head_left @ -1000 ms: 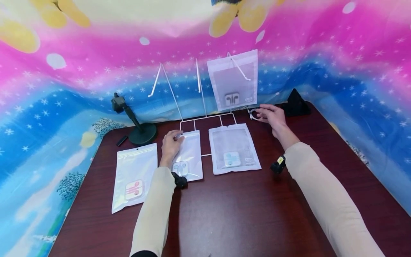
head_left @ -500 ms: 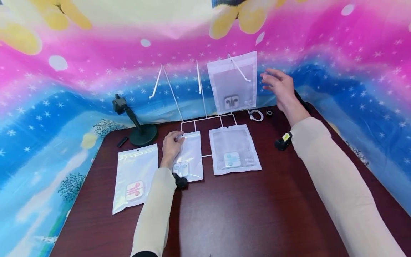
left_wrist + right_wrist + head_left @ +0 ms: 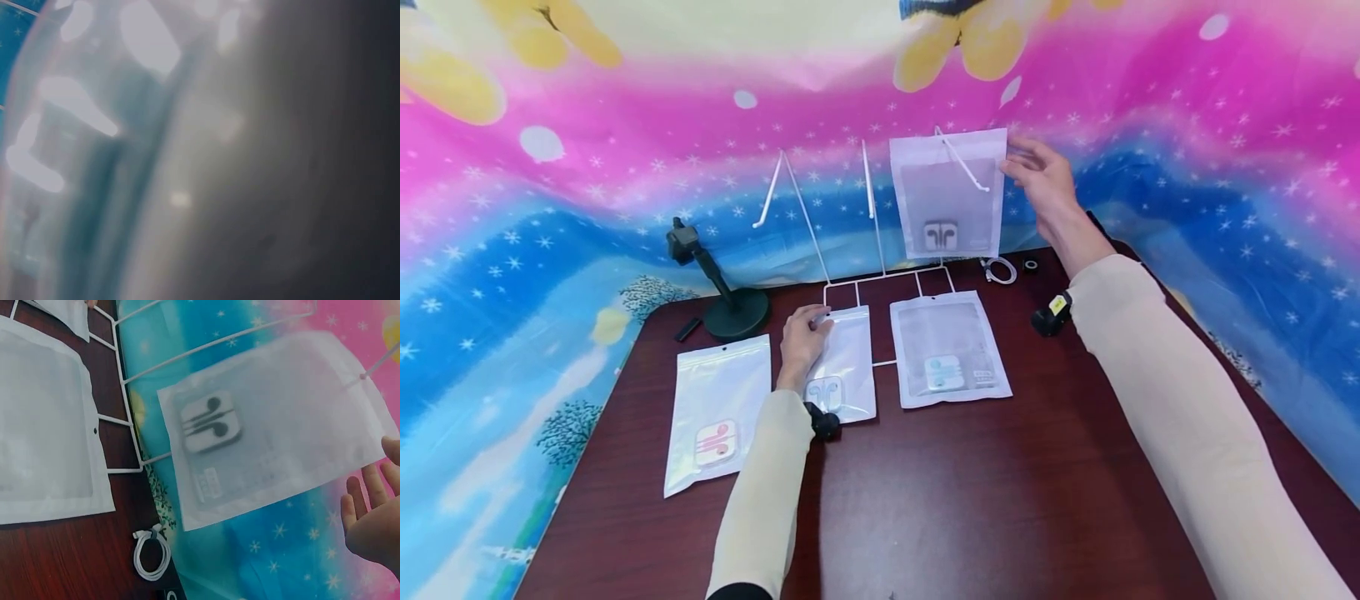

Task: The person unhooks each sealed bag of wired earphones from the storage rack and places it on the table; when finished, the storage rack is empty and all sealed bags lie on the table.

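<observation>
While your left hand [image 3: 802, 342] lay on the middle pouch [image 3: 847, 367] on the dark wood table [image 3: 985, 500], fingers relaxed and flat near its top edge, your right hand [image 3: 1037, 179] was raised at the upper right corner of the hanging pouch [image 3: 951, 192]. Fingers looked straight & loosely spread, at or just beside the pouch edge; the right-wrist view showed the fingertips [image 3: 365, 506] a little apart from it, so no grip yet. That pouch, w/ grey earphones [image 3: 209, 422] inside, hung on the rightmost hook of the white wire rack [image 3: 865, 217], which stood at the back of the table against a bright pink & blue backdrop. The left-wrist view was blurred; nothing could be told from it.

Also on the table: a pouch w/ pink earphones [image 3: 718, 412] at left, a pouch w/ pale blue earphones [image 3: 947, 350] right of centre, a coiled white cable [image 3: 1000, 269] near the rack foot, and a small black stand [image 3: 722, 292] at back left.

Judged step: reaching for the hung pouch, approx. at contact. The next move likely called for a pinch on its corner, w/ care for the hole on the hook.
</observation>
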The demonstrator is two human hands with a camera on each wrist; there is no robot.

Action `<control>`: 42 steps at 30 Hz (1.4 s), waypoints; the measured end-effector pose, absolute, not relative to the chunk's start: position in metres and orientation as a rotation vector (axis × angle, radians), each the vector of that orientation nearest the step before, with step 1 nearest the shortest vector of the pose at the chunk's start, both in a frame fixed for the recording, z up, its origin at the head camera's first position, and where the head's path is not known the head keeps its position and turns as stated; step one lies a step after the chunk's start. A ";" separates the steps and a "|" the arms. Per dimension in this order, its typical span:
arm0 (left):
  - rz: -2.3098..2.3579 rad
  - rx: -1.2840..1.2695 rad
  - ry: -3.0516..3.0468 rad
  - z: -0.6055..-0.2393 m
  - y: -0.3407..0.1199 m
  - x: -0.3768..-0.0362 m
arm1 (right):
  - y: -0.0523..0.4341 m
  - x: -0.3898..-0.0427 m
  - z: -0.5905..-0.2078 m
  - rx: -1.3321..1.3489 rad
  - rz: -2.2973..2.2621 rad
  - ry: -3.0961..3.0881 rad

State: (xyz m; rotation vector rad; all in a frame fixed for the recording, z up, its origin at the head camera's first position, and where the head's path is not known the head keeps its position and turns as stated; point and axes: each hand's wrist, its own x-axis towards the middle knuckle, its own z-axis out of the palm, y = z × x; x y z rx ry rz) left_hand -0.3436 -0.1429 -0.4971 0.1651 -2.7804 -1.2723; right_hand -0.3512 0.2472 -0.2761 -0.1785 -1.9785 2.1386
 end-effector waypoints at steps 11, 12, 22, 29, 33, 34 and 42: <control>-1.263 0.162 -2.772 -0.496 -0.141 -0.343 | 0.235 -0.342 -0.275 -0.143 2.080 -1.980; -1.265 0.162 -2.773 -0.496 -0.141 -0.343 | 0.235 -0.340 -0.274 -0.147 2.064 -1.982; -1.256 0.181 -2.781 -0.494 -0.142 -0.342 | 0.234 -0.322 -0.270 -0.217 2.019 -1.871; -1.275 0.178 -2.777 -0.494 -0.141 -0.340 | 0.239 -0.303 -0.269 -0.190 2.048 -1.822; -1.277 0.163 -2.774 -0.493 -0.141 -0.340 | 0.242 -0.291 -0.269 -0.165 2.065 -1.807; -1.276 0.163 -2.775 -0.494 -0.141 -0.339 | 0.243 -0.289 -0.269 -0.155 2.065 -1.807; -1.266 0.165 -2.771 -0.495 -0.140 -0.340 | 0.251 -0.270 -0.270 -0.119 2.112 -1.787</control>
